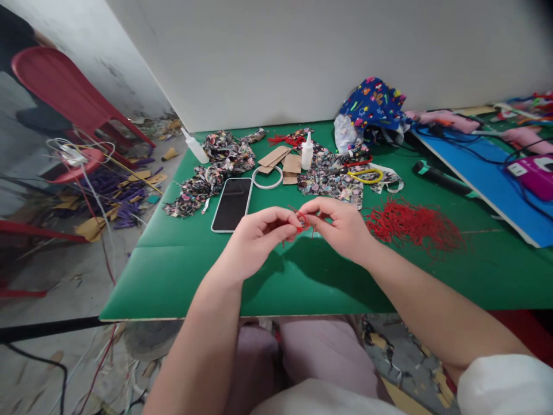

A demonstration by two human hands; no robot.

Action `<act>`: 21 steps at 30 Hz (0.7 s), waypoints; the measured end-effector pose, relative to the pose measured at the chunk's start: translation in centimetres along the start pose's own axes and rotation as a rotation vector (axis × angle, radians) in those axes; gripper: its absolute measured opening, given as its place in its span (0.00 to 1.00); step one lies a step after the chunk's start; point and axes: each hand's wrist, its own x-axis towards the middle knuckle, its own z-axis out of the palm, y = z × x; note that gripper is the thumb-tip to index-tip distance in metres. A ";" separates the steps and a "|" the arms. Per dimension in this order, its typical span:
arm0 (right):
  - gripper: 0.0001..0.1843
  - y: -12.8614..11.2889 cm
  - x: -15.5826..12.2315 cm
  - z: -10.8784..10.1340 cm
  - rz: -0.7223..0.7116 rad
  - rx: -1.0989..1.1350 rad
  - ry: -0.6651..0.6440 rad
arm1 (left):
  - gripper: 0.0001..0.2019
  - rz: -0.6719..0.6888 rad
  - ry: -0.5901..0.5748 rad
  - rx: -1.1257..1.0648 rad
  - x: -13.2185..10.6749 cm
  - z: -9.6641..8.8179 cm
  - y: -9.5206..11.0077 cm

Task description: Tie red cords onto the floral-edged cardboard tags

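A small loop of red cord (304, 220) is pinched between my two hands, above the middle of the green table. My left hand (265, 236) has its thumb and forefinger closed on the cord's left side. On the other side, the fingertips of my right hand (337, 225) grip the same cord, and thin loose ends stick out. Fingers hide part of it, so I cannot make out a knot. To the right of my right hand lies a tangled pile of red cords (415, 223). A phone (232, 204) rests left of my hands.
Behind my hands lie a white ring (266, 177), cardboard pieces (275, 158), yellow-handled scissors (371, 175), patterned fabric (228, 151) and white squeeze bottles (307, 151). A blue board (488, 173) holds pink glue guns (449, 120). A red chair (64, 86) stands at left.
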 end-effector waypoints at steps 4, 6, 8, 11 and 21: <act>0.06 0.5 0.3 -0.3 0.016 -0.057 -0.169 | 0.08 0.183 -0.127 0.547 -0.4 -1.1 0.8; 0.06 0.7 0.4 -0.1 0.065 -0.084 -0.217 | 0.10 0.247 -0.158 0.732 -0.4 -1.3 0.7; 0.06 0.8 0.4 0.0 0.117 -0.111 -0.259 | 0.11 0.272 -0.150 0.888 -0.4 -1.2 0.4; 0.06 0.8 0.4 0.2 0.177 -0.122 -0.286 | 0.11 0.273 -0.098 1.059 -0.3 -0.6 -0.2; 0.13 0.8 0.4 0.4 0.487 0.206 -0.221 | 0.09 0.341 0.146 1.168 0.3 0.7 -1.4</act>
